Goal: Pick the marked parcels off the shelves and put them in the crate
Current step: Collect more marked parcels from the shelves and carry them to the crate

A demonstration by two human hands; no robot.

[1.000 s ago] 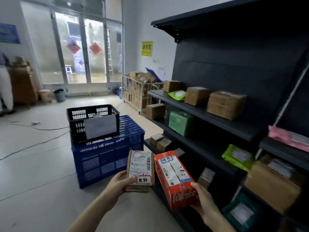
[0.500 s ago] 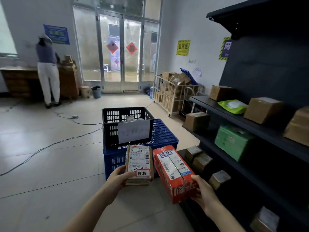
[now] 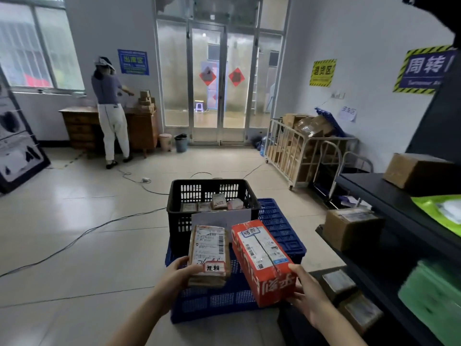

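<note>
Head view. Left grip [image 3: 179, 273] curled round near end of brown parcel [image 3: 209, 253], thumb on top. Parcel flat and paper-wrapped, with white barcode label on upper face and small red-edged handwritten tag at near end. Right grip [image 3: 308, 293] wrapped round near right corner of red parcel [image 3: 262, 263]. Longer orange-red carton, with white lettering on near side, white label taped across top, blue-edged handwritten tag at far end. Both parcels held side by side in the air on near side of the crates, left of the shelves. Contact between them not clear.

Black crate [image 3: 174, 196] mid-floor, with slotted walls and white sheet [image 3: 219, 217] on near wall, set on top of wider blue crate [image 3: 282, 228]. Inside black crate: several small parcels [image 3: 219, 202] toward far side, one brownish with red-edged tag, one pinkish. Count unclear.

Dark shelves [image 3: 374, 193] at right:
- Upper level: brown box [image 3: 414, 173] and green bag [image 3: 439, 208].
- Below: taped box [image 3: 351, 228] and blurred green box [image 3: 434, 295].
- Lowest: two small boxes [image 3: 336, 283].

Far right: wire cart [image 3: 299, 151] filled with cardboard. Far left: a person [image 3: 109, 113] standing at a wooden surface [image 3: 79, 121] with stacked boxes.
</note>
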